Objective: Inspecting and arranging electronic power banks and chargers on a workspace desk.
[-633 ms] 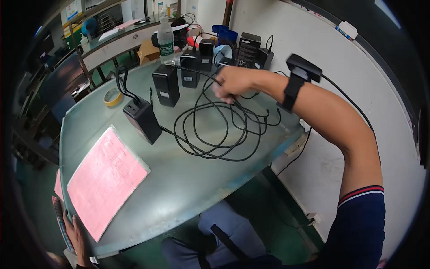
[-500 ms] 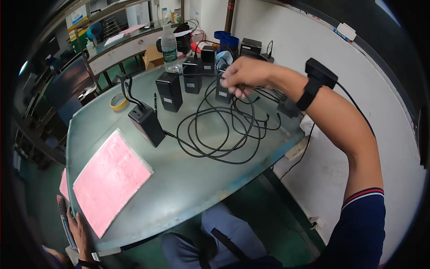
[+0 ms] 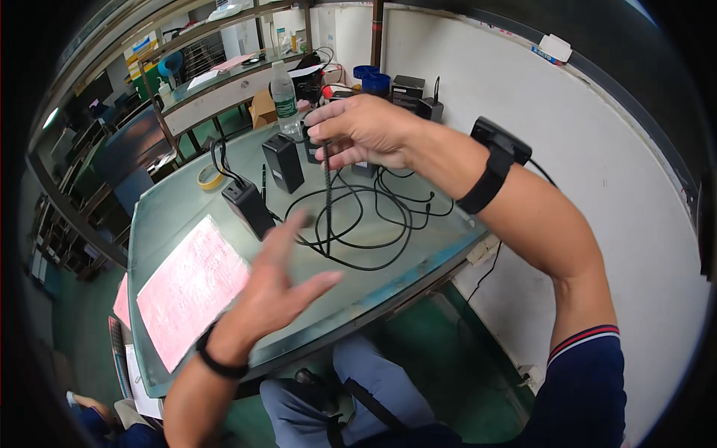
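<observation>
Cable (image 3: 328, 198): on the table (image 3: 173, 224) in loose loops, beside the box (image 3: 250, 210); one strand rises to the right hand (image 3: 366, 134).
Right fingers: they seem clamped on this strand.
Left hand (image 3: 275, 291): blurred, thumb and fingers apart, holding nothing, near the loops.
Good lifting: better slow and upward, one loop at a time, so the box is not pulled.
Strand axis: almost upright, top end at right hand.
Loops: flat, no single long axis.

Lettering marks the bottle label (image 3: 286, 107) and the ledge box (image 3: 550, 52); print on the pink sheet (image 3: 193, 287) looks too faint to read
</observation>
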The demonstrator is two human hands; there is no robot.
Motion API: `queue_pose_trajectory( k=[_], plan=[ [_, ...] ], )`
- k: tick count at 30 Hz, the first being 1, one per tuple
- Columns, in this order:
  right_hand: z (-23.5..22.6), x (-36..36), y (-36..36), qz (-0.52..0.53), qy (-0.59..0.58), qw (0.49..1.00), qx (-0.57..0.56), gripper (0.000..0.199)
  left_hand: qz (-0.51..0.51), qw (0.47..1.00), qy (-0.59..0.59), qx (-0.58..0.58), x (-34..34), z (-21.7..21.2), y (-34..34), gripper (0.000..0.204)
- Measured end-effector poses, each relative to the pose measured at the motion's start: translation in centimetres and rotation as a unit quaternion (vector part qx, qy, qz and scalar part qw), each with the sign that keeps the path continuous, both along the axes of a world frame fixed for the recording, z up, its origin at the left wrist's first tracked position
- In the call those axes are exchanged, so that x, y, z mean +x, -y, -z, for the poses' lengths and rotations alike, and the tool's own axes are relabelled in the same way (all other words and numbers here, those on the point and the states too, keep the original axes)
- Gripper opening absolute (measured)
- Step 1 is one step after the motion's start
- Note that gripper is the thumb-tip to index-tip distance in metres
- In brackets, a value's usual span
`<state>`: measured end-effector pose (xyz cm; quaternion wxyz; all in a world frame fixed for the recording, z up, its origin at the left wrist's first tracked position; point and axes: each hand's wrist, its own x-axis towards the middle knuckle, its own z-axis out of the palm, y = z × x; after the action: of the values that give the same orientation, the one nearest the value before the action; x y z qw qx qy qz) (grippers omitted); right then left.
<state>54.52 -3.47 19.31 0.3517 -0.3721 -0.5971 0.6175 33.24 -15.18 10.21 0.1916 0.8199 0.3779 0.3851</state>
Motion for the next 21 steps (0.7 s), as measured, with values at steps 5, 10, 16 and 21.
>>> queue_pose_trajectory(
  k=[5, 10, 16, 21],
  plan=[
    [0.1, 1.7, 1.4, 0.071, -0.011, 0.997, 0.037, 0.046, 0.025, 0.972, 0.161, -0.17, -1.1, -1.4, 0.5, 0.032],
    [6.7, 11.2, -1.7, 0.228, 0.159, 0.95, 0.143, 0.026, -0.041, 0.889, 0.36, -0.28, -5.2, -6.6, 3.3, 0.024],
    [13.2, 15.4, -1.4, 0.233, 0.376, 0.865, 0.237, 0.023, -0.123, 0.909, 0.371, -0.145, -11.3, -8.1, 5.2, 0.04],
    [14.1, 13.6, 1.7, 0.2, 0.391, 0.868, 0.234, 0.026, -0.118, 0.911, 0.38, -0.106, -14.1, -9.8, 6.6, 0.048]
  ],
)
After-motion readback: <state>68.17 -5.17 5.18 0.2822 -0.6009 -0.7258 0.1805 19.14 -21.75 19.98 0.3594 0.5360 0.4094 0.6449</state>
